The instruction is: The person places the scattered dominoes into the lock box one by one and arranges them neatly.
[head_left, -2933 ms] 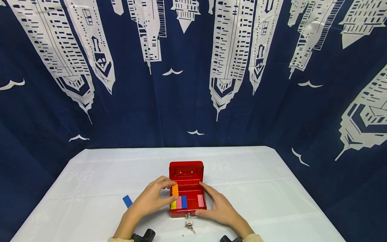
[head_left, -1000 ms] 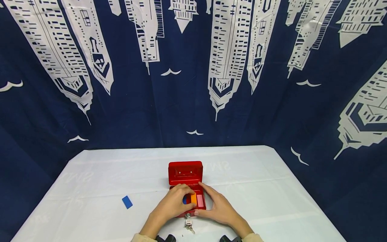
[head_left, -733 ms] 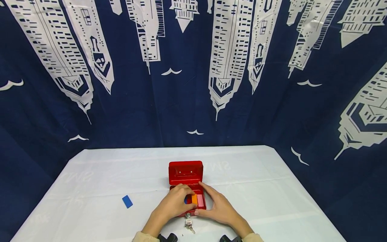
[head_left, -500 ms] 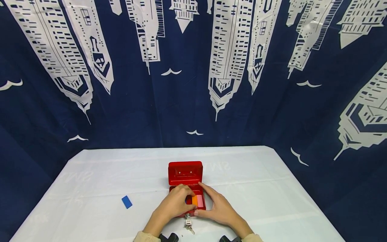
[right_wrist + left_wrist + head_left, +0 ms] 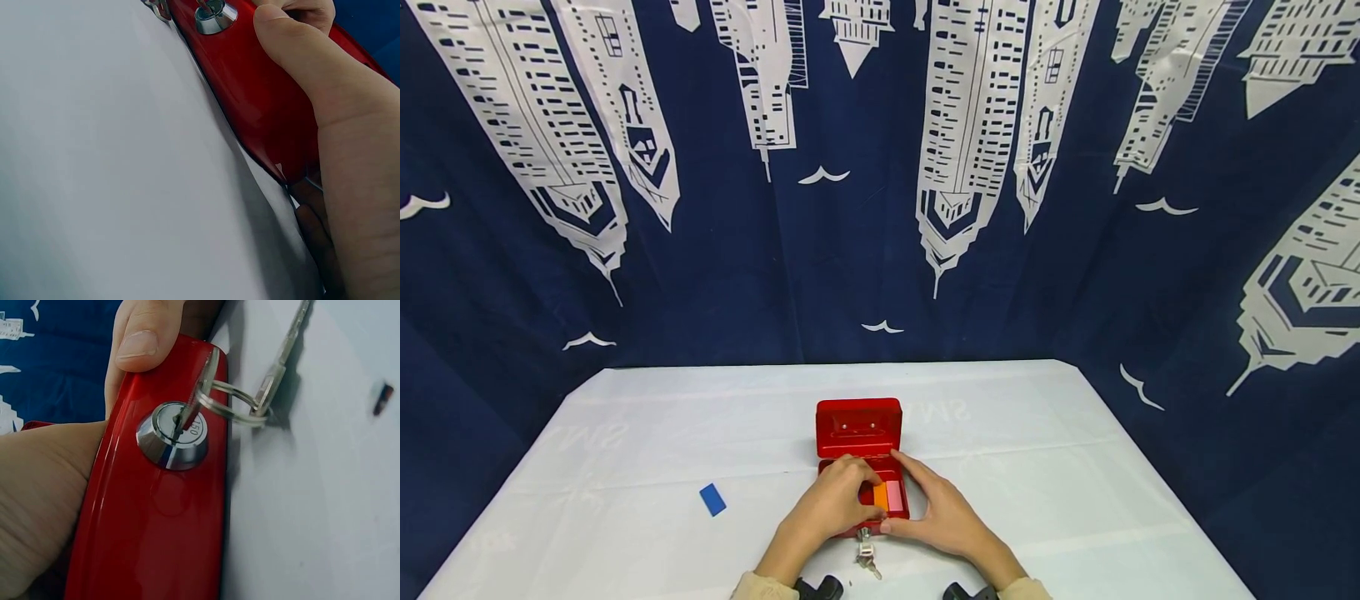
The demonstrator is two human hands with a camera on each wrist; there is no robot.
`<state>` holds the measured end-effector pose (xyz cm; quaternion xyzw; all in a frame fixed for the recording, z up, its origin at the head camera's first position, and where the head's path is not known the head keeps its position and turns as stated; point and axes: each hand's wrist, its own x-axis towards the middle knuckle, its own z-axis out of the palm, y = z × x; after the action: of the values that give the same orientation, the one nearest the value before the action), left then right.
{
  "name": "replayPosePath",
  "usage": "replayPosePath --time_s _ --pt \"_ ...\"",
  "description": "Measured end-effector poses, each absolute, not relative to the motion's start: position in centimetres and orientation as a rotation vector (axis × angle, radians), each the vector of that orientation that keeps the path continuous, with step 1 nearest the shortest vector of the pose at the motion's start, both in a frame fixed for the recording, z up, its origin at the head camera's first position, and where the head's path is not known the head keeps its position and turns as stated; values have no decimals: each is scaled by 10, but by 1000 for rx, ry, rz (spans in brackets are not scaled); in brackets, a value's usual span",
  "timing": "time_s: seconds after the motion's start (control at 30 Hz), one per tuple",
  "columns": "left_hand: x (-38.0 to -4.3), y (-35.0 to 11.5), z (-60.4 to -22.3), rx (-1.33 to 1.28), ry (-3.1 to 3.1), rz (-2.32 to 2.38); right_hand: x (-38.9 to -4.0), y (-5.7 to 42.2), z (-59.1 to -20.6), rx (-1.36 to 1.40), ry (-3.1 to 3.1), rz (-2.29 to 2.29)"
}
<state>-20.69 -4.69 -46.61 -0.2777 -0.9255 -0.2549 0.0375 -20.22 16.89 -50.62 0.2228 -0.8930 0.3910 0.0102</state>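
An open red cash box stands on the table with its lid tilted back. My left hand reaches into it and pinches an orange block, which sits beside a pink block at the box's right side. The left part of the box's inside is hidden behind that hand. My right hand grips the box's right side, thumb at the front and fingers along the side. In the left wrist view, a key sits in the round lock on the front wall, with a ring and second key hanging from it.
A blue block lies on the white tabletop, left of the box. A small dark speck lies on the table in front of the box. Behind the table hangs a dark blue curtain with white building prints.
My left hand has carried the orange block from the box's left side to beside the pink block, covering the blocks at the left. My right hand has kept its place.
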Motion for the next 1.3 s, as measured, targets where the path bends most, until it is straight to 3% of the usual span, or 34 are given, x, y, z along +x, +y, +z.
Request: replayPosePath --time_s 1.3 --pt "-208 -44 -469 -810 -2847 -802 -203 168 -507 703 -2780 1218"
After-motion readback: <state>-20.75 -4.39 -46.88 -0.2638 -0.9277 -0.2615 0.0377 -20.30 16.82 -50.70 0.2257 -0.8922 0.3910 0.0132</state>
